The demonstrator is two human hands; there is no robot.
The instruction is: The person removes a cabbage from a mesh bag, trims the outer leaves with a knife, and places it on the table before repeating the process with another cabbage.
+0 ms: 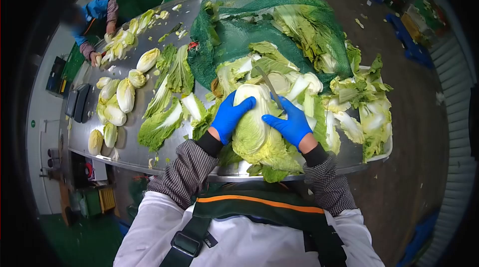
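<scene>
A large napa cabbage stands before me at the table's near edge, its pale base pointing away and its leafy end toward me. My left hand, in a blue glove, is closed around the cabbage's left side. In my blue-gloved right hand is a knife, its blade pointing up and to the left beyond the cabbage. The fingers curl around the handle, which is mostly hidden, while the thumb rests on the cabbage's right side. Loose outer leaves lie to the left, and more trimmings surround the cabbage.
A green mesh sack with cabbages covers the table's far middle. Trimmed cabbages lie at left. A white tray of leaves sits at right. Across the far left corner, a co-worker handles cabbage pieces. A dark scale-like device stands at the left edge.
</scene>
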